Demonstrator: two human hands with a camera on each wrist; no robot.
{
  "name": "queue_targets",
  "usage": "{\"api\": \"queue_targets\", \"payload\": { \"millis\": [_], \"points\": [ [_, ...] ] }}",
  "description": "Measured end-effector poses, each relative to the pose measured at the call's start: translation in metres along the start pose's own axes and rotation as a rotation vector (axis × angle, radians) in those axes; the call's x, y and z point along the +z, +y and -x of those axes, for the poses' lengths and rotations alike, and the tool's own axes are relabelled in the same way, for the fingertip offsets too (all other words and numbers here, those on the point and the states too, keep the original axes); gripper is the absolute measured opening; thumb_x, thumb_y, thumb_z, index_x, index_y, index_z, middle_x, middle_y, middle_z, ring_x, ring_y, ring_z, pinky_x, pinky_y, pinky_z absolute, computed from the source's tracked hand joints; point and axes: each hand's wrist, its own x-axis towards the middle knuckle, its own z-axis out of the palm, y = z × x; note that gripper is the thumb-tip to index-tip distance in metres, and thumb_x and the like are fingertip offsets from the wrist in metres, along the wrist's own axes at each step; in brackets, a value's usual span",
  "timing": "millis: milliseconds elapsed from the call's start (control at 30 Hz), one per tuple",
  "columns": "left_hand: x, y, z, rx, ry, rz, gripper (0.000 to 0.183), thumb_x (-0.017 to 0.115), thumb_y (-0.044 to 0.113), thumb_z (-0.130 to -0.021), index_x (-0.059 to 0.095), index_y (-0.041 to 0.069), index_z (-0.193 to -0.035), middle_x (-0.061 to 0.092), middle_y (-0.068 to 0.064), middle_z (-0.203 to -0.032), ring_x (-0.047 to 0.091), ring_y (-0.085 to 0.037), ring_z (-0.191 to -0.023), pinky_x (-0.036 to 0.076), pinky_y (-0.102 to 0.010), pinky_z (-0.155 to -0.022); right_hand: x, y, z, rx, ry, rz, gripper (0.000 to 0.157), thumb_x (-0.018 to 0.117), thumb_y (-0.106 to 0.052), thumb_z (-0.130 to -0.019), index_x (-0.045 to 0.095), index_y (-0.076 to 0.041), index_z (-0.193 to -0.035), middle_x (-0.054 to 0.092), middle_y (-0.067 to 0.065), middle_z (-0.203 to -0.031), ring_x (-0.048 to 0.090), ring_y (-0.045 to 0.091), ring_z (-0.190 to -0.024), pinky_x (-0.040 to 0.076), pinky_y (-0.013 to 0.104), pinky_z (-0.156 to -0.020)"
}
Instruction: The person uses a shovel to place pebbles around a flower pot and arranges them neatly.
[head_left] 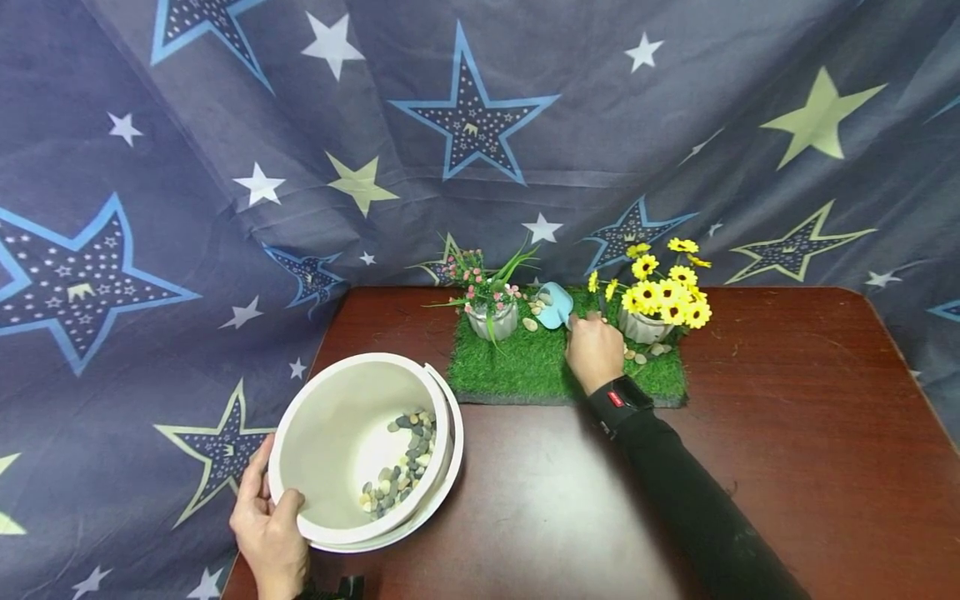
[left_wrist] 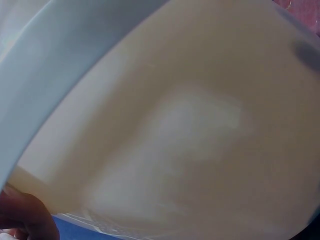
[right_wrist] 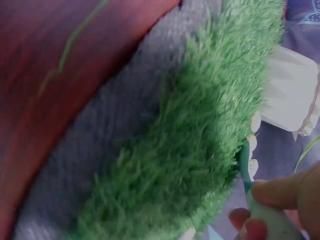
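My left hand [head_left: 270, 525] grips the left rim of a cream-white bucket [head_left: 318, 442], thumb over the edge. The bucket leans, its mouth facing up toward the head view, and grey and tan pebbles [head_left: 408, 467] lie inside along its right side. My right hand [head_left: 595, 352] holds the handle [right_wrist: 275, 220] of a small light-blue toy shovel [head_left: 555, 307]. Its scoop is low over the artificial grass mat [head_left: 517, 371], beside a few pale pebbles [head_left: 530, 324]. In the right wrist view several pebbles [right_wrist: 252, 145] line the scoop's edge.
A pale pot [head_left: 497, 323] with pink flowers stands on the mat's left, another pot [head_left: 645, 329] with yellow flowers [head_left: 660, 296] on its right. More pebbles [head_left: 658, 350] lie by the right pot. Behind the brown table [head_left: 795, 400] hangs a star-patterned cloth [head_left: 420, 67].
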Motion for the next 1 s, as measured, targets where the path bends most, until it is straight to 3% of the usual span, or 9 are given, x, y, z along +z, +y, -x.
{"api": "queue_targets", "payload": {
  "millis": [167,467,667,833,1000],
  "points": [
    [-0.001,0.001,0.0,0.002,0.002,0.008,0.077,0.038,-0.023,-0.068,0.062,-0.004,-0.139,0.077,-0.002,-0.115,0.075,-0.011,-0.099,0.059,-0.02,-0.078,0.002,0.002,0.002,-0.013,0.012,-0.021,0.009,0.076,-0.008,-0.084,0.076,-0.002,-0.09,0.071,0.023,-0.081,0.069,0.043,-0.066,0.054,0.055,-0.056],
    [0.001,-0.001,0.0,-0.014,0.015,-0.031,0.078,0.04,-0.021,-0.068,0.064,-0.001,-0.139,0.076,0.0,-0.116,0.074,-0.01,-0.099,0.058,-0.015,-0.079,0.002,0.016,0.001,-0.114,0.029,0.099,0.018,0.069,-0.002,-0.086,0.076,0.001,-0.102,0.069,0.023,-0.087,0.065,0.039,-0.059,0.054,0.051,-0.051],
    [-0.002,0.0,0.0,-0.003,0.016,-0.018,0.076,0.039,-0.022,-0.068,0.063,-0.004,-0.139,0.077,0.0,-0.113,0.075,-0.01,-0.097,0.059,-0.017,-0.078,-0.001,0.011,0.001,-0.057,-0.018,-0.028,0.024,0.078,-0.007,-0.084,0.079,-0.004,-0.108,0.072,0.022,-0.091,0.069,0.043,-0.068,0.056,0.055,-0.059],
    [0.0,-0.001,-0.001,0.004,0.012,-0.018,0.077,0.039,-0.022,-0.068,0.063,-0.004,-0.139,0.076,0.001,-0.117,0.074,-0.009,-0.1,0.058,-0.016,-0.08,-0.002,0.007,0.0,-0.058,-0.012,-0.003,0.019,0.075,-0.006,-0.086,0.077,-0.002,-0.104,0.07,0.023,-0.089,0.067,0.043,-0.063,0.055,0.055,-0.056],
    [0.0,-0.001,-0.001,0.011,0.009,-0.02,0.078,0.039,-0.022,-0.067,0.063,-0.003,-0.138,0.075,0.001,-0.117,0.074,-0.009,-0.1,0.058,-0.016,-0.081,0.001,0.009,-0.002,-0.007,0.003,-0.02,0.014,0.075,-0.006,-0.084,0.076,-0.001,-0.098,0.07,0.023,-0.087,0.068,0.045,-0.065,0.055,0.057,-0.058]
  ]
}}
